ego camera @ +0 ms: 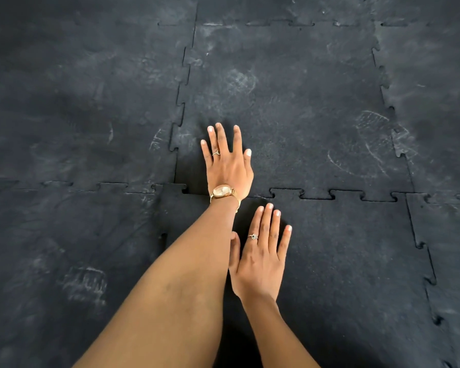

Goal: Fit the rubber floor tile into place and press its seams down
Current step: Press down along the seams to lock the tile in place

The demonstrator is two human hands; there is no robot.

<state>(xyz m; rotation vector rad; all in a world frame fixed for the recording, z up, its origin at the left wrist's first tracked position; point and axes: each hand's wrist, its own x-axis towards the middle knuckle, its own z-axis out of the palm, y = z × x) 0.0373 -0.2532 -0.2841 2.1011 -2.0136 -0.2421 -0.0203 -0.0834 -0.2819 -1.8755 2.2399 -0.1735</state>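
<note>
1. Floor (pixel 77 102) is covered in black interlocking rubber tiles with jigsaw-tooth edges, dusted with pale scuffs and shoe prints.
2. Near tile (pixel 343 261) lies flat in the lower middle of the view. Its far seam (pixel 316 196) runs left to right; the teeth sit in their sockets but thin dark gaps show along the outline.
3. Far tile (pixel 290 102) lies beyond that seam, with its own toothed seams down its left and right sides.
4. Left hand (pixel 227 163) is flat, palm down, fingers spread apart, gripping nothing. It rests on the near-left corner area of the far tile, heel of the palm right at the seam.
5. Gold watch (pixel 221 192) on the left wrist sits directly over the seam line; a ring is on one finger of that hand.
6. Right hand (pixel 259 258) is flat, palm down, fingers extended and close together, gripping nothing. It rests on the near tile just short of the seam, fingertips pointing at it.
7. Right hand also wears a ring. Its thumb is partly hidden behind the left forearm.
8. Left forearm crosses the near tile diagonally from the bottom edge of the view; the hands are near each other, with the right thumb against the left forearm.
9. Whether the hands bear weight: cannot tell.
</note>
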